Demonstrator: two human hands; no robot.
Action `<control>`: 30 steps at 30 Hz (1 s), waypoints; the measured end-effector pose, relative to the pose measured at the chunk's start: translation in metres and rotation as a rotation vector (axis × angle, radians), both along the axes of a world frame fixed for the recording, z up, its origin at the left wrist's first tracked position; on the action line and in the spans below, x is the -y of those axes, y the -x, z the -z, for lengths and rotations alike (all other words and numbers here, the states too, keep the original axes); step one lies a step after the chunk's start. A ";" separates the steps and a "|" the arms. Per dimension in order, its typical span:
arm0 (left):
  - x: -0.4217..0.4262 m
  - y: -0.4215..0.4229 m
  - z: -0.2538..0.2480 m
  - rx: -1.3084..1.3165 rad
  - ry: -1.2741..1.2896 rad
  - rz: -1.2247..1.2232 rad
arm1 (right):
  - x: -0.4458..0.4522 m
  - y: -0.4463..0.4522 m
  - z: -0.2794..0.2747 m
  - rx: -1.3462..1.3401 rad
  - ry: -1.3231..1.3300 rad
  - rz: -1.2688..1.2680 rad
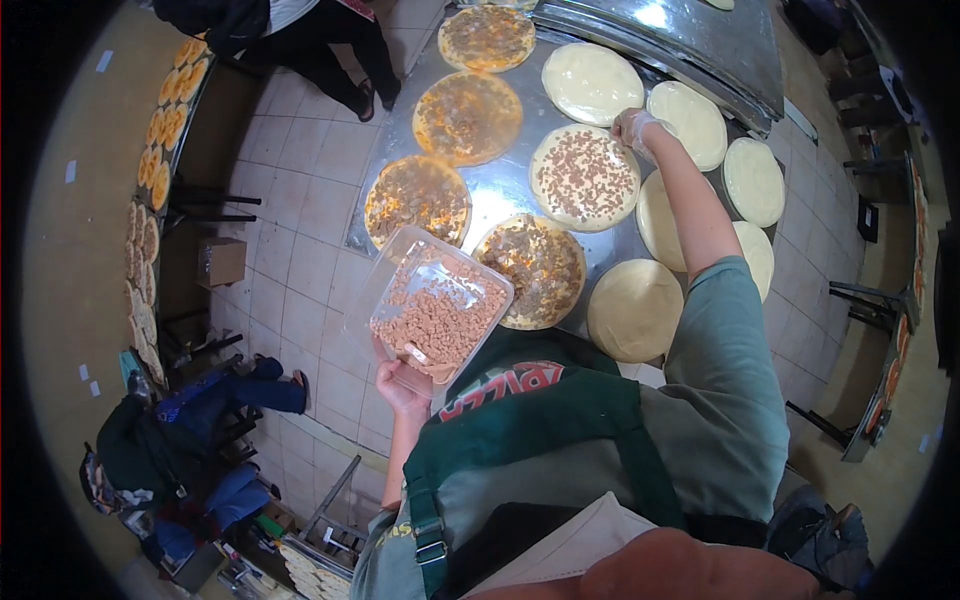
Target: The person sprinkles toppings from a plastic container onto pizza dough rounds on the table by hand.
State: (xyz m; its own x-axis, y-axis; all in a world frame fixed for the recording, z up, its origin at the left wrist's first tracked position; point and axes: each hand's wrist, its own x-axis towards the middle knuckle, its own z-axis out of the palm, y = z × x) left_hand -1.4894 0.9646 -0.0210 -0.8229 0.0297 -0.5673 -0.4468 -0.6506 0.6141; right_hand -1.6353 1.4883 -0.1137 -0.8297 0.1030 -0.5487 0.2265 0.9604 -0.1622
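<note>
My left hand grips the lower edge of a clear plastic tub that is tilted and partly filled with small brown meat crumbles. In a thin clear glove, my right hand hangs over the upper right rim of a pizza base scattered with the same crumbles. Its fingers are drawn together, and what they hold is hidden. Just above lies a plain pale pizza base. Between the tub and the crumble-strewn base is a topped pizza with brown and orange bits.
Several topped pizzas line the left of the metal table; plain bases lie on its right. Side racks hold more pizzas. One person stands beyond the table; another is at lower left. A cardboard box is nearby.
</note>
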 end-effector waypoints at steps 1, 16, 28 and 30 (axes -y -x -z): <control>-0.001 0.000 -0.001 -0.001 -0.002 0.003 | 0.003 -0.005 -0.002 -0.024 0.030 0.068; 0.013 -0.004 0.001 -0.025 -0.003 0.031 | 0.033 -0.053 -0.027 -0.383 0.133 0.497; 0.037 -0.013 0.008 -0.053 -0.088 0.085 | 0.172 -0.135 -0.125 -0.633 1.287 0.901; 0.038 -0.015 0.005 -0.028 -0.072 0.082 | 0.204 -0.143 -0.138 -0.539 1.345 0.812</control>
